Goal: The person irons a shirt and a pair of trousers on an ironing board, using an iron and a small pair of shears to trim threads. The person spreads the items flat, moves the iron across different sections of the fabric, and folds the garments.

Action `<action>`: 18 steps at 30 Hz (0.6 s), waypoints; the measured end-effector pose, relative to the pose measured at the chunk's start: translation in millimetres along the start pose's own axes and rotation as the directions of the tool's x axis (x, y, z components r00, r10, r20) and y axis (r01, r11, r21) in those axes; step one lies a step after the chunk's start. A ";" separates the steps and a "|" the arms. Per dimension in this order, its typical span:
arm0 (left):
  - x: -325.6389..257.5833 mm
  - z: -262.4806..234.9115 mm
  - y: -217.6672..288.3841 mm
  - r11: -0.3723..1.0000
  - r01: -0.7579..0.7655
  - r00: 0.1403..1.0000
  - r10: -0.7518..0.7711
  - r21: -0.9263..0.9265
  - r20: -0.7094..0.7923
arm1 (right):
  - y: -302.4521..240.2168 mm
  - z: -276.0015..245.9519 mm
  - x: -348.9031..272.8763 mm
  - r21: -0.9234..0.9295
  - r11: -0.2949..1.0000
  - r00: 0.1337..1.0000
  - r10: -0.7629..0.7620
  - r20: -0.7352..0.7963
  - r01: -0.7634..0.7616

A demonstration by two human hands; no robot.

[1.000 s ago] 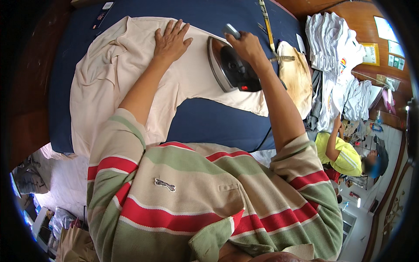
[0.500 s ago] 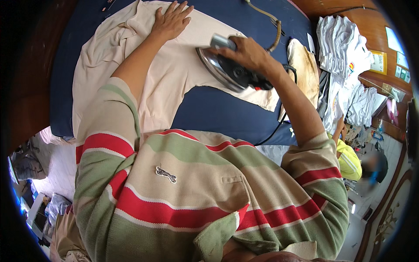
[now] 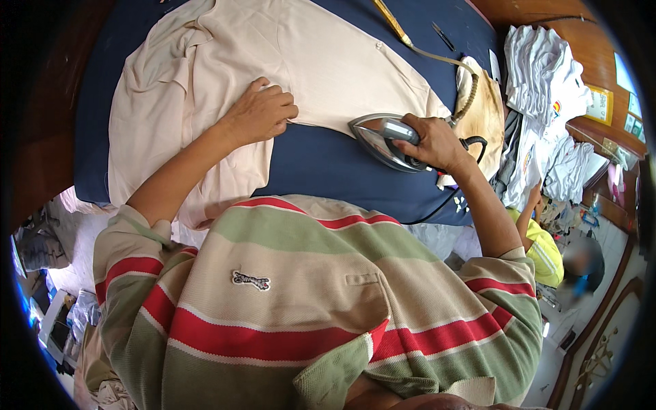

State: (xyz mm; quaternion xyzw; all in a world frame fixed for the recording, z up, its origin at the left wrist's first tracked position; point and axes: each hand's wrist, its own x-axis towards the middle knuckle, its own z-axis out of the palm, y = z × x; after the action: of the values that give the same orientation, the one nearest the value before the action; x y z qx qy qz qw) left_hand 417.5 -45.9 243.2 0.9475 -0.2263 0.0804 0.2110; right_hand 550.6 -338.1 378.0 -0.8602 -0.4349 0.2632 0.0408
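Note:
A beige shirt [image 3: 321, 61] lies spread on a dark blue padded ironing table [image 3: 328, 164]. My left hand [image 3: 263, 113] presses flat on the shirt's near edge, fingers together. My right hand [image 3: 430, 140] grips the handle of a silver steam iron [image 3: 379, 140], which sits at the shirt's lower right edge, partly over the blue pad. The iron's cord [image 3: 437, 55] runs up and away across the table.
A stack of white folded garments [image 3: 547, 89] lies at the right. A scorched beige cloth pad [image 3: 488, 116] sits beside the iron. Another person in a yellow top [image 3: 543, 249] stands at the right. Scissors [image 3: 444, 37] lie far on the table.
The iron has moved toward me, off the shirt's middle to its lower edge. My left hand slid nearer along the shirt. The view has shifted upward.

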 end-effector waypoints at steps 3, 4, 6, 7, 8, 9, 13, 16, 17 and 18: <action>1.2 -2.6 -0.1 0.999 0.038 0.999 -0.038 -0.018 -0.006 | -18.5 1.1 15.0 -0.026 0.999 1.000 -0.029 -0.005 0.029; 0.5 -2.4 0.6 0.998 0.054 0.998 -0.055 -0.026 -0.020 | -26.8 1.0 21.0 -0.013 0.999 0.999 -0.046 -0.015 0.046; -1.7 -2.3 3.8 0.994 0.106 0.994 -0.107 -0.020 -0.025 | -44.2 -0.6 33.5 -0.047 0.998 0.999 -0.035 0.002 0.035; -1.3 -2.7 5.7 0.990 0.139 0.990 -0.139 -0.002 -0.020 | -50.7 -1.4 40.3 -0.070 0.997 0.999 -0.032 0.005 0.032; -1.6 -3.1 8.6 0.985 0.173 0.985 -0.173 0.017 -0.017 | -57.2 0.2 43.2 -0.050 0.996 0.997 -0.075 0.001 0.075; -2.0 -2.1 14.6 0.974 0.224 0.974 -0.223 0.039 -0.028 | -61.8 4.1 44.6 -0.043 0.993 0.994 -0.110 0.002 0.110; -6.0 -1.4 41.3 0.912 0.405 0.911 -0.395 0.070 -0.120 | -62.4 -3.8 68.7 0.090 0.995 0.990 0.060 -0.124 -0.049; -9.3 3.2 54.2 0.864 0.502 0.857 -0.490 0.043 -0.162 | -58.6 -15.8 113.3 0.228 0.970 0.961 0.141 -0.237 -0.086; -7.0 0.0 57.3 0.844 0.536 0.838 -0.530 0.013 -0.126 | -55.9 -18.4 130.8 0.238 0.971 0.948 0.111 -0.300 -0.038; -2.8 -3.1 61.2 0.821 0.570 0.817 -0.569 -0.017 -0.089 | -53.0 -23.8 148.2 0.217 0.974 0.945 0.128 -0.302 -0.062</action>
State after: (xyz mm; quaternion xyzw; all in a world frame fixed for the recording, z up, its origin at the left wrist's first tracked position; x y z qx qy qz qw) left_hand 386.5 -92.9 267.5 0.9684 0.0775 0.0575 0.2302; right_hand 595.2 -187.5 352.5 -0.9023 -0.3512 0.1681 0.1849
